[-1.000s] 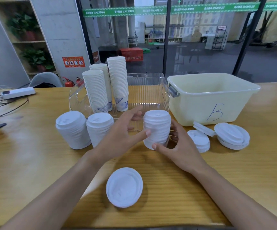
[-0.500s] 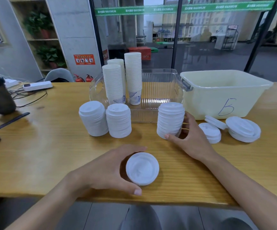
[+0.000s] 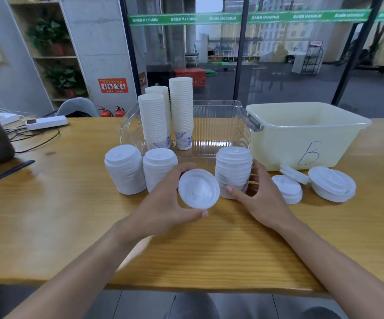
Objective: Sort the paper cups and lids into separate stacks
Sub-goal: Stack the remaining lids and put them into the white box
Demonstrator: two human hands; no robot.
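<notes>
Fingers of the left hand are curled round a single lid, held tilted above the table. The right hand is wrapped round the base of the nearest lid stack, steadying it. Three cup stacks are seen standing in the clear tray; two further lid stacks are finished alongside. A few loose lids by the yellow tub remain unsorted. The task is judged mostly done.
</notes>
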